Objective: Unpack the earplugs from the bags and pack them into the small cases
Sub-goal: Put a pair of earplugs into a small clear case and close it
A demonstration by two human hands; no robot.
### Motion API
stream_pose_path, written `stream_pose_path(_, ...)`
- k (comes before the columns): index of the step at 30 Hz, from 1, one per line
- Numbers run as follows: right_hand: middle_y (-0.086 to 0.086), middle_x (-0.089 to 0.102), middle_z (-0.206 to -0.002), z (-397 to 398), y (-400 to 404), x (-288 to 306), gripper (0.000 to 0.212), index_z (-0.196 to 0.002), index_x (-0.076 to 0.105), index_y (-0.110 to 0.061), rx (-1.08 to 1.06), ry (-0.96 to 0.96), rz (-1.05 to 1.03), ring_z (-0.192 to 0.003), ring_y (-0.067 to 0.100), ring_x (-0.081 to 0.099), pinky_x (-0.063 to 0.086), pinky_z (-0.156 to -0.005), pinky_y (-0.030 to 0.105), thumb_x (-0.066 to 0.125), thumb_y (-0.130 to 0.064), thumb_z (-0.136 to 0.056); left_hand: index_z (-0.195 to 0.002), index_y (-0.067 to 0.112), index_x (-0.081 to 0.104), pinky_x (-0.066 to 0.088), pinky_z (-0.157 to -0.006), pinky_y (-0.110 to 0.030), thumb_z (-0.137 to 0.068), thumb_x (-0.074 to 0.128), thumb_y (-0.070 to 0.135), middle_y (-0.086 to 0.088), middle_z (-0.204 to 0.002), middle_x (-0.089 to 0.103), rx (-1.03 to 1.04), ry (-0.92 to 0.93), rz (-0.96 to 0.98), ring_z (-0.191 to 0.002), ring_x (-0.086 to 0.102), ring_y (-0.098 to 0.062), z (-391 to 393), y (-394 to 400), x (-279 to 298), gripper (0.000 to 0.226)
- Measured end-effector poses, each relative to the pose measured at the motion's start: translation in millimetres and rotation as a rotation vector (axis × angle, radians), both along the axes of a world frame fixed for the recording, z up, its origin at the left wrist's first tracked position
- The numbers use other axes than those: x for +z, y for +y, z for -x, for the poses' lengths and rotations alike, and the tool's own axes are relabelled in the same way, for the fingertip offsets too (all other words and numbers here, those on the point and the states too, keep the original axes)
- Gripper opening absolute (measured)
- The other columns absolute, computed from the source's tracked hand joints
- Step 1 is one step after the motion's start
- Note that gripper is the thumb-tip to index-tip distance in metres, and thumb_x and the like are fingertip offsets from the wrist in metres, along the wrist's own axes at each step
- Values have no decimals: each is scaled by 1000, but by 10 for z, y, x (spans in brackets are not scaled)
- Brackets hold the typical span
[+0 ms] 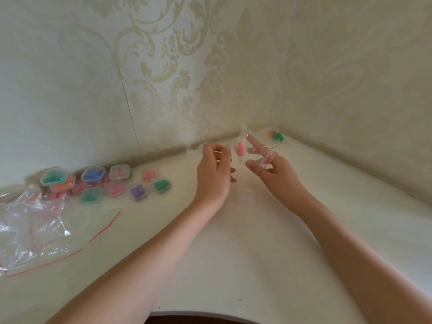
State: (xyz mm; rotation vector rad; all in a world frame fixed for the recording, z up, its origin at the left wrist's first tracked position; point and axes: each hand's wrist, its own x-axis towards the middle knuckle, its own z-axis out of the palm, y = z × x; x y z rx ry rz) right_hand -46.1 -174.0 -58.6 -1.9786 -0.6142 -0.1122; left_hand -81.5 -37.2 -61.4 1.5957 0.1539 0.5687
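Item: pink earplug (pixel 240 148), still enclosed in a small clear bag (pixel 247 146) with a red seal line. Location: held above the white table (pixel 257 253), between the two hands, near the wall corner. Long axis: roughly upright, tilted slightly.

Left hand (pixel 214 174): fingers curled, one edge of the clear film apparently pinched at the fingertips; the exact hold is blurred.

Right hand (pixel 271 164): index and middle fingers extended and slipped into the bag's mouth, the remaining fingers curled; the bag is spread and carried on these fingers.

Relation: the earplug lies just left of the right hand's extended fingers, which are judged nearer to it than the left hand.

Destination: an empty clear case (pixel 245 197) rests on the table directly below and between the hands.

Also held: filled cases (pixel 105 181) far left; loose earplugs (pixel 277 135) in the corner.
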Motion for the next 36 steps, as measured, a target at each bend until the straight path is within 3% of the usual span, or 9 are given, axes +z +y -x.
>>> stream_pose_path(3, -13, 57, -123, 38, 25, -1, 41, -131, 46, -47, 81, 27, -36, -111, -9, 51, 38, -90, 8, 53, -29, -95, -100, 5, 60, 57, -65, -24, -96, 52, 15, -9, -87, 65, -188, 88, 312, -71, 65, -15, -67, 40, 20, 14)
stream_pose_path(8, -19, 67, -112, 85, 52, 47, 20, -108, 65, -39, 97, 40, -117, -108, -6, 58, 41, -89, 10, 55, -37, -91, -93, 0, 68, 56, -71, -21, -88, 65, 10, -6, -78, 67, -206, 97, 315, -66, 65, -9, -60, 43, 9, 12)
stream_pose_path(11, -12, 69, -109, 105, 67, 66, 25, -114, 65, -33, 95, 43, -123, -102, 0, 62, 44, -86, 13, 61, -36, -89, -90, 1, 65, 57, -77, -26, -87, 66, 11, -9, -80, 67, -242, 124, 334, -72, 66, -14, -59, 42, 8, 11)
stream_pose_path(15, -9, 71, -102, 105, 69, 55, 27, -119, 63, -31, 134, 97, -122, -96, 1, 63, 46, -84, 13, 59, -23, -94, -89, 4, 56, 58, -70, -24, -85, 61, -4, -11, -76, 66, -251, 151, 499, -65, 67, -16, -59, 25, 27, 10)
stream_pose_path(18, -19, 68, -91, 92, 67, 55, 26, -107, 66, -21, 114, 126, -142, -83, -8, 60, 43, -71, 7, 47, -6, -98, -88, 4, 54, 56, -61, -21, -86, 57, -5, -11, -77, 63, -180, 165, 549, -64, 63, -15, -84, 71, 40, 10)
stream_pose_path(20, -12, 69, -98, 87, 51, 69, 26, -98, 65, -23, 50, 190, -186, -83, -2, 60, 44, -68, 12, 41, -12, -98, -87, 6, 54, 56, -60, -23, -88, 55, -4, -13, -81, 63, -151, 160, 576, -63, 62, -15, -101, 101, 38, 10)
stream_pose_path(23, -4, 68, -112, 63, 21, 80, 36, -107, 66, -21, -6, 258, -156, -91, 12, 62, 44, -71, 23, 30, -21, -100, -90, 5, 53, 58, -66, -27, -87, 58, -2, -15, -86, 61, -135, 121, 480, -65, 64, -14, -94, 98, 36, 9)
stream_pose_path(27, -4, 67, -96, 50, 23, 59, 23, -106, 68, -29, -9, 234, -132, -73, 7, 63, 43, -65, 21, 48, -34, -98, -90, 6, 52, 58, -69, -26, -84, 64, -2, -17, -87, 60, -158, 82, 334, -68, 65, -15, -51, 45, 46, 16)
stream_pose_path(36, 3, 59, -73, 32, 25, 29, 25, -118, 62, -27, 119, 152, -121, -52, 14, 48, 41, -52, 18, 50, -18, -98, -91, 6, 50, 58, -73, -28, -83, 66, 1, -16, -82, 63, -258, 101, 230, -63, 68, -19, -17, 28, 38, 19)
